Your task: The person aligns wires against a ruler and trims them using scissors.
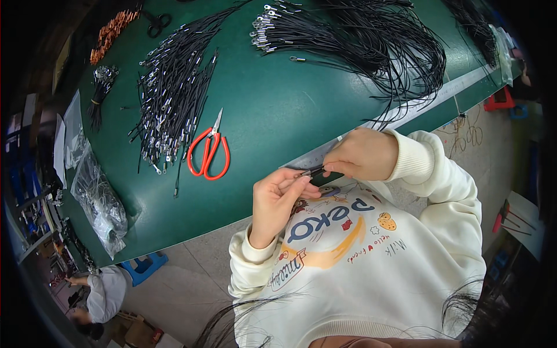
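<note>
Close to my chest, at the table's near edge, my two hands meet over a short black cable [316,170] with a silver metal end [303,174]. My left hand [277,197] pinches the metal end between thumb and fingers. On the other side, my right hand [362,154] grips the black part, its fingers curled. The fingers hide much of the piece. Left of my hands, red-handled scissors [216,153] lie with their blades pointing away. Beyond them spreads a pile of short black cables [177,95] with silver tips.
A large bundle of long black cables with ring terminals [371,40] covers the far right of the green table [261,104]. A metal ruler [432,98] runs along the near edge. Copper-coloured parts [113,35], black scissors [156,24] and a clear plastic bag [98,197] lie left.
</note>
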